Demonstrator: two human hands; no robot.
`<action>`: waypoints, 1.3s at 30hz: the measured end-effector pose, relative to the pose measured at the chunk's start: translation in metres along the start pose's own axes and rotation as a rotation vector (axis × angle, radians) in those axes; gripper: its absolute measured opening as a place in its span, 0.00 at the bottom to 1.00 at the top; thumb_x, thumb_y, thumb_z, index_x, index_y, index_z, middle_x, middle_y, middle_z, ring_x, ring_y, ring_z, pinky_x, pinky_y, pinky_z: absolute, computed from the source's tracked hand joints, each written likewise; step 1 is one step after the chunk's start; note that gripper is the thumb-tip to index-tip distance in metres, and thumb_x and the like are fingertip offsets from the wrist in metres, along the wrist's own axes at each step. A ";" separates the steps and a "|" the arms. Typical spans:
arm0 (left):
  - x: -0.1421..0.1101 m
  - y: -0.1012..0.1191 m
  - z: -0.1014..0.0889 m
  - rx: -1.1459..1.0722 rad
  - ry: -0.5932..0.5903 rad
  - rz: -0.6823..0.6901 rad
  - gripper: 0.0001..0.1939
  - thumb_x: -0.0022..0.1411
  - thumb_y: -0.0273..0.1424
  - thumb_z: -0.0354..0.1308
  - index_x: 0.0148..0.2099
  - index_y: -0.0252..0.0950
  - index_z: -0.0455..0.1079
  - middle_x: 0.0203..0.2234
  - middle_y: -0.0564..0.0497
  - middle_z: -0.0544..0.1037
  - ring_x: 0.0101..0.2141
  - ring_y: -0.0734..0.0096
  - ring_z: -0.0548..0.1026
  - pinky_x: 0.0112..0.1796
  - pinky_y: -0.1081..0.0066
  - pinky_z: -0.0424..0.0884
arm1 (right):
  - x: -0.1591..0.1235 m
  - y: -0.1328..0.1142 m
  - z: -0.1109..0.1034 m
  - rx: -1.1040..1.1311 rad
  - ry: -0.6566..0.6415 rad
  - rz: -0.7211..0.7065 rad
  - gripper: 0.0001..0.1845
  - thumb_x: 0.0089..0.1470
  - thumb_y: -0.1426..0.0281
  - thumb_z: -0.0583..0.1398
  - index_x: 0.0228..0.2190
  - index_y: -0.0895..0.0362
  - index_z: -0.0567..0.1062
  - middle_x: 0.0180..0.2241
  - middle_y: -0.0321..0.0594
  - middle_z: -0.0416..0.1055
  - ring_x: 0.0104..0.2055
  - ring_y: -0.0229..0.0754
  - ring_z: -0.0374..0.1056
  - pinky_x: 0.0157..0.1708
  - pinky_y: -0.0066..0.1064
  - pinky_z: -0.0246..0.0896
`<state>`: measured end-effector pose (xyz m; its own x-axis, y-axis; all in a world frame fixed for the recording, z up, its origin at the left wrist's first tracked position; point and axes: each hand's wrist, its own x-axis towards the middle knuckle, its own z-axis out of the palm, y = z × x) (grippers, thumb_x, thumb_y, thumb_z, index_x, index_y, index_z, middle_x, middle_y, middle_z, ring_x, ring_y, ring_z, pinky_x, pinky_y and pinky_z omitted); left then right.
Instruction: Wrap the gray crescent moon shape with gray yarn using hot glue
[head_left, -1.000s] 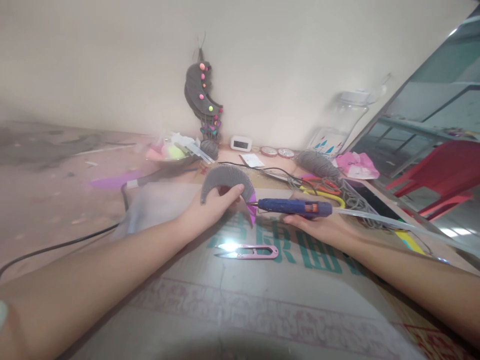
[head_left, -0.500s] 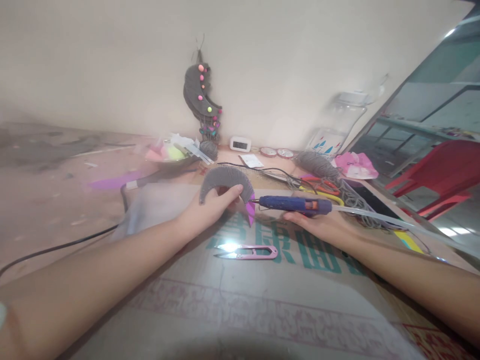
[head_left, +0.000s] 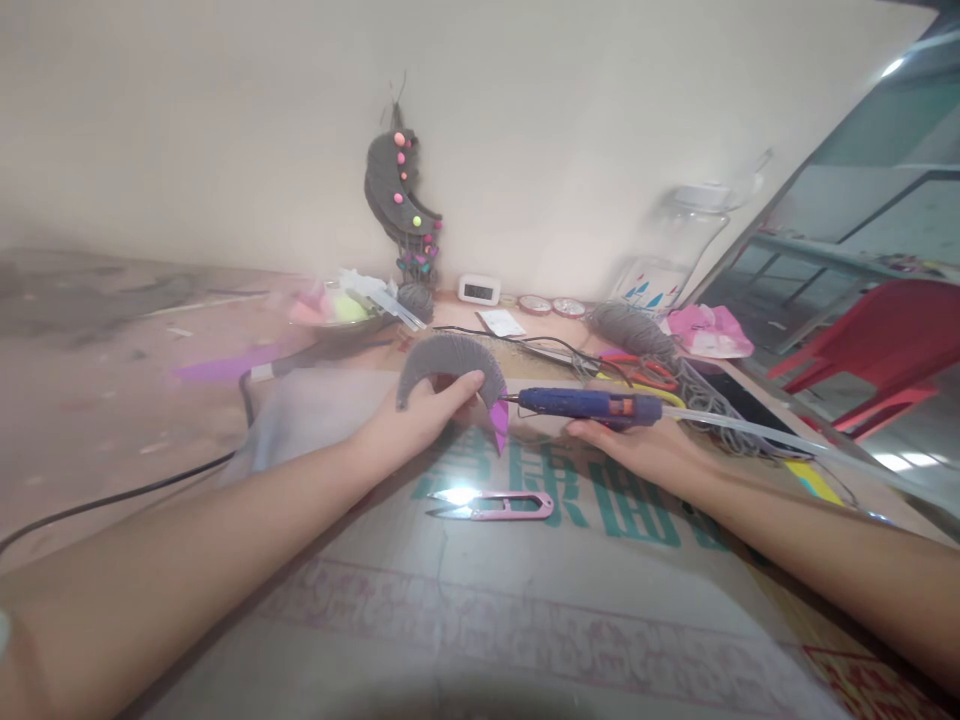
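Observation:
My left hand [head_left: 429, 410] grips a crescent [head_left: 454, 352] wound in grey yarn, thumb across its front. The crescent's right end is a bare purple tip [head_left: 499, 425] pointing down. In my right hand [head_left: 622, 438] is a blue glue gun [head_left: 574, 403], with a clear glue stick [head_left: 757, 428] trailing out of its back. Its nozzle meets the crescent where the grey yarn ends and the purple begins; whether glue is coming out is too small to tell. Below them on the table lies a pair of pink-handled thread snips [head_left: 491, 504].
A finished-looking grey crescent with coloured pompoms [head_left: 390, 180] hangs on the wall. Along the back stand a bowl of pompoms [head_left: 337, 308], a small digital clock [head_left: 479, 290] and a clear jar [head_left: 686, 235]. Grey yarn [head_left: 634, 332] and orange scissors [head_left: 649, 372] lie right. A black cable [head_left: 127, 492] crosses left.
Almost nothing differs. The view has shifted very slightly, while both hands, the crescent and the glue gun keep their places against each other.

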<state>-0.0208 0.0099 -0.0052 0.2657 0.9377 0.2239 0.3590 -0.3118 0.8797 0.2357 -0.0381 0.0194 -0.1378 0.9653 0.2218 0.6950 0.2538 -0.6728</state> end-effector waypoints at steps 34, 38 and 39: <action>0.003 -0.011 0.005 -0.166 0.043 -0.060 0.22 0.59 0.51 0.56 0.28 0.37 0.71 0.24 0.50 0.76 0.28 0.66 0.72 0.32 0.69 0.67 | 0.004 -0.003 -0.001 -0.023 0.089 0.015 0.13 0.48 0.54 0.65 0.30 0.50 0.77 0.31 0.40 0.79 0.35 0.52 0.75 0.34 0.39 0.71; 0.002 -0.010 0.007 -0.201 0.034 -0.077 0.21 0.59 0.50 0.57 0.29 0.37 0.71 0.25 0.50 0.78 0.28 0.66 0.73 0.31 0.69 0.66 | 0.007 0.000 -0.007 -0.118 0.102 0.063 0.17 0.53 0.53 0.60 0.25 0.53 0.76 0.26 0.39 0.76 0.31 0.48 0.72 0.31 0.37 0.67; 0.002 -0.010 0.007 -0.214 0.031 -0.069 0.20 0.59 0.50 0.57 0.29 0.37 0.71 0.25 0.50 0.78 0.28 0.66 0.73 0.31 0.69 0.66 | 0.009 0.000 -0.009 -0.131 0.087 0.058 0.20 0.55 0.53 0.57 0.23 0.54 0.75 0.26 0.39 0.75 0.30 0.46 0.71 0.31 0.35 0.66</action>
<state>-0.0176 0.0137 -0.0161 0.2178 0.9611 0.1698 0.1769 -0.2100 0.9616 0.2408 -0.0305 0.0280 -0.0368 0.9677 0.2494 0.7866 0.1820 -0.5901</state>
